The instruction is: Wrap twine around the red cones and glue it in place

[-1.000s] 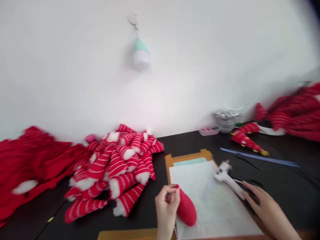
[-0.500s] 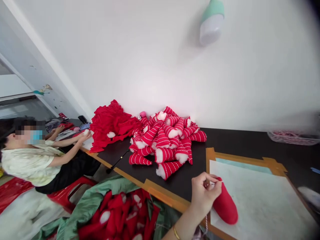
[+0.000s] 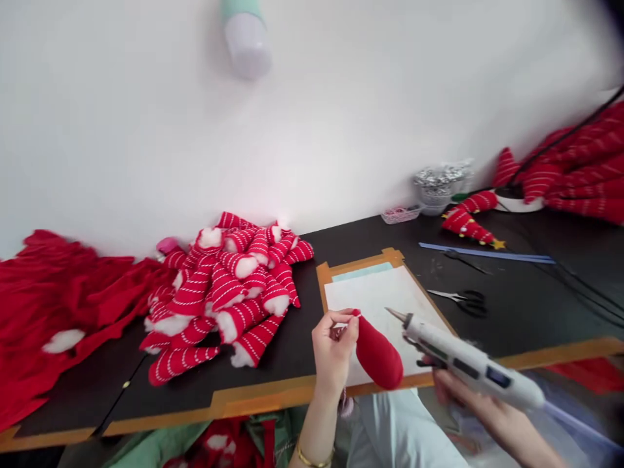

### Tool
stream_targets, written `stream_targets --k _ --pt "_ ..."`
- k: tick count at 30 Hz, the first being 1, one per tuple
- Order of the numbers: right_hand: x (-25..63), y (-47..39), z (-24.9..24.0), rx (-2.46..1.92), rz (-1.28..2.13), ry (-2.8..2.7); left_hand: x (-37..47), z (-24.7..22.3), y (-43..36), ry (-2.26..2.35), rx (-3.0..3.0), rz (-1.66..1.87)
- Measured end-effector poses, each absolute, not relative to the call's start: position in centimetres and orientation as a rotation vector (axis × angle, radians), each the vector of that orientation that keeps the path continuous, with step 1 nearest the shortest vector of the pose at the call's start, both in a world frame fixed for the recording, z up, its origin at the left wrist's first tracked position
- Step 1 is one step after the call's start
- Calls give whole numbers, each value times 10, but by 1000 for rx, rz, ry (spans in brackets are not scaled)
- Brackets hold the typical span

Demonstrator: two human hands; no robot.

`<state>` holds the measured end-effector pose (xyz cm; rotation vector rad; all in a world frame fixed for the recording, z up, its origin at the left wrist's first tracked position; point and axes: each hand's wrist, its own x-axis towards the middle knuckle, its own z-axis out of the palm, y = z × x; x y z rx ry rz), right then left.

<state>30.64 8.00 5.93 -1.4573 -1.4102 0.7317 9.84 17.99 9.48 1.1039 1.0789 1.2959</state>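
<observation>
Between the thumb and fingers of my left hand point(image 3: 334, 351) is the gathered end of a plain red stuffed fabric piece point(image 3: 380, 356), its rounded end hanging to the right. A thin pink-and-white cord with a pale pompom point(image 3: 346, 406) dangles below that hand. My right hand point(image 3: 480, 403) is wrapped round the handle of a white glue gun point(image 3: 472, 364), slightly blurred. Its metal nozzle points left toward the red piece, apart from it. Both are above a white sheet point(image 3: 363, 292) taped to the black table.
Striped red cones with white stuffing point(image 3: 234, 279) are heaped at left, beside red cloth point(image 3: 73, 305). On the right lie scissors point(image 3: 461, 299), blue strips point(image 3: 487, 253), a decorated striped piece point(image 3: 468, 224), a tub of silvery bits point(image 3: 436, 185) and a black cable point(image 3: 570, 146).
My view has swung right, and the co-worker is out of frame. My right hand with the glue gun has come into view. My left hand still holds the red piece.
</observation>
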Motion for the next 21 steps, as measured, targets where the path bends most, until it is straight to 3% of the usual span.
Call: stream_targets --k 21 --pt "291 84 90 -1244 880 -1453 112 97 173 1009 1020 1259"
